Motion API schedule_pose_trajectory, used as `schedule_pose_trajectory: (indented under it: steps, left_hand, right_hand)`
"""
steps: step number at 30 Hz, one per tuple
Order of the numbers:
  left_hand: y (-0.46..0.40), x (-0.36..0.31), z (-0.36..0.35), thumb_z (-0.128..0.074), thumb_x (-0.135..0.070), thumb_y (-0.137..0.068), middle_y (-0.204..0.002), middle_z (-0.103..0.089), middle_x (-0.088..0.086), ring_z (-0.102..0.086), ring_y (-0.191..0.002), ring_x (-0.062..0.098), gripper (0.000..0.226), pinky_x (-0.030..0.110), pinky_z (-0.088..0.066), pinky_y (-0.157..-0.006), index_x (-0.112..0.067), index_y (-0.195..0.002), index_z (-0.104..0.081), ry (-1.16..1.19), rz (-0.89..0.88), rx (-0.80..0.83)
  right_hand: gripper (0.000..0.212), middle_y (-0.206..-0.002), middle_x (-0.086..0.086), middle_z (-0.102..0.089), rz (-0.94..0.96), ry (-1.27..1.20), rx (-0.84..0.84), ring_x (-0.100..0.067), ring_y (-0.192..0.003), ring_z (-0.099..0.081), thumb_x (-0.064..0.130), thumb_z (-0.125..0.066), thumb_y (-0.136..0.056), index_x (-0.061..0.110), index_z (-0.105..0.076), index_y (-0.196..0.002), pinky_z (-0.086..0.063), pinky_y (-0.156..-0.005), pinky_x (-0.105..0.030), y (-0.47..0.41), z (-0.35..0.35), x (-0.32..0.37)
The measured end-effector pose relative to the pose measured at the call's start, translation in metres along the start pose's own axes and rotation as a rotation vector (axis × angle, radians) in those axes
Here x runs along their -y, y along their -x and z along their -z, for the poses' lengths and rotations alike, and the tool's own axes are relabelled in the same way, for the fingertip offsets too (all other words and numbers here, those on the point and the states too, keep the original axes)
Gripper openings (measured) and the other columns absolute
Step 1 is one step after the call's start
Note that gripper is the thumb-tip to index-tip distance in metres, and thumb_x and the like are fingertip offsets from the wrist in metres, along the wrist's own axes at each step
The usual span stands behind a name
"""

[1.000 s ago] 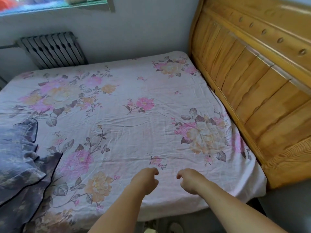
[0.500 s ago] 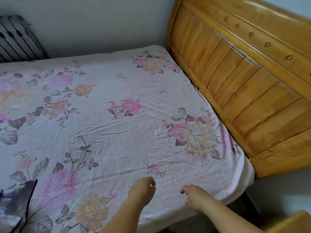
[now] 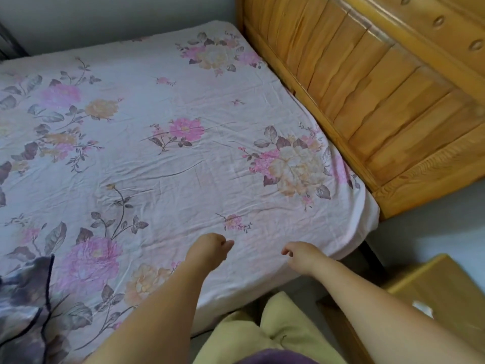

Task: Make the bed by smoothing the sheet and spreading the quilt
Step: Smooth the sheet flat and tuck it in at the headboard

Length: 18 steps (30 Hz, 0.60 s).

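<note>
A pink floral sheet (image 3: 183, 166) covers the mattress and shows fine creases across its middle. A corner of the dark blue-grey quilt (image 3: 23, 298) lies bunched at the lower left edge. My left hand (image 3: 208, 250) and my right hand (image 3: 301, 256) are low over the sheet near the bed's near edge, a hand's width apart. Both have their fingers curled under, knuckles up. No fold of sheet shows lifted between the fingers.
A wooden headboard (image 3: 380, 88) stands along the right side of the bed. A wooden bedside cabinet (image 3: 441, 292) sits at the lower right, close to my right forearm. A grey wall (image 3: 105, 17) runs behind the bed. My yellow trousers (image 3: 262, 332) press near the mattress edge.
My view has swung right and down, so the radiator and most of the quilt have left the frame. My two hands have drifted a little further apart.
</note>
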State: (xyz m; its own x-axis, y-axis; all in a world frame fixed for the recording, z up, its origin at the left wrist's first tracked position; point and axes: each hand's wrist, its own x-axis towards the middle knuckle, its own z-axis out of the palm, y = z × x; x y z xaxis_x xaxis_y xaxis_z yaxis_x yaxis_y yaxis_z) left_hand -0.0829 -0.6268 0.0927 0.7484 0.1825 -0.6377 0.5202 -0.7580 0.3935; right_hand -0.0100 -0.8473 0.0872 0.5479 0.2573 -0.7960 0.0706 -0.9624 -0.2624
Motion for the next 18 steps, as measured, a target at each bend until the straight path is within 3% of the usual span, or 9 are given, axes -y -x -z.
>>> schedule_pose_trajectory:
  steps: [3,6,9,13,16,18]
  left_hand:
    - [-0.003,-0.006,-0.006,-0.036,-0.028,-0.100,-0.079,-0.057,0.001,-0.050,-0.073,0.017,0.033,0.025,-0.037,-0.065,-0.013,-0.076,-0.054,-0.031,-0.005,-0.007]
    - [-0.009,-0.013,-0.016,-0.039,-0.021,-0.098,-0.096,-0.063,0.006,-0.055,-0.084,0.021,0.019,0.030,-0.042,-0.070,-0.014,-0.089,-0.054,-0.084,-0.061,-0.016]
    - [-0.019,-0.022,-0.029,-0.041,-0.018,-0.096,-0.093,-0.064,0.005,-0.059,-0.084,0.022,0.016,0.030,-0.046,-0.070,-0.017,-0.086,-0.054,-0.184,-0.102,0.014]
    - [-0.028,-0.062,-0.056,-0.046,-0.025,-0.096,-0.082,-0.057,0.003,-0.051,-0.076,0.019,0.022,0.027,-0.039,-0.065,-0.016,-0.077,-0.050,-0.336,-0.212,0.094]
    - [-0.024,-0.096,-0.079,-0.045,-0.034,-0.098,-0.083,-0.058,0.006,-0.052,-0.076,0.020,0.033,0.027,-0.037,-0.066,-0.015,-0.071,-0.053,-0.383,-0.287,0.141]
    - [-0.020,-0.116,-0.093,-0.041,-0.036,-0.099,-0.088,-0.063,0.008,-0.055,-0.077,0.020,0.040,0.028,-0.038,-0.068,-0.013,-0.071,-0.059,-0.367,-0.304,0.171]
  right_hand:
    - [0.036,-0.135,-0.004,-0.050,-0.008,-0.079,-0.042,-0.021,-0.116,-0.052,0.014,-0.042,-0.097,0.022,-0.050,-0.132,-0.046,-0.098,-0.032,0.008,-0.011,-0.013]
    - [0.025,-0.119,0.001,-0.059,-0.032,-0.226,-0.190,-0.015,-0.104,-0.057,0.022,-0.043,-0.098,0.021,-0.057,-0.119,-0.051,-0.091,-0.033,0.019,-0.019,-0.033]
    - [0.020,-0.106,0.004,-0.063,-0.090,-0.369,-0.393,-0.015,-0.098,-0.060,0.027,-0.046,-0.097,0.019,-0.062,-0.106,-0.052,-0.086,-0.033,0.034,-0.032,-0.055]
    - [0.015,-0.093,0.007,-0.064,-0.281,-0.726,-0.607,-0.014,-0.090,-0.061,0.022,-0.052,-0.095,0.022,-0.065,-0.102,-0.045,-0.074,-0.024,0.064,-0.070,-0.106]
    - [0.012,-0.089,0.001,-0.068,-0.454,-1.018,-0.769,-0.022,-0.086,-0.066,0.014,-0.056,-0.092,0.022,-0.065,-0.091,-0.053,-0.077,-0.032,0.086,-0.107,-0.143]
    - [0.013,-0.092,-0.007,-0.070,-0.578,-1.182,-0.865,-0.022,-0.076,-0.066,0.010,-0.056,-0.092,0.019,-0.065,-0.089,-0.053,-0.069,-0.029,0.102,-0.126,-0.162]
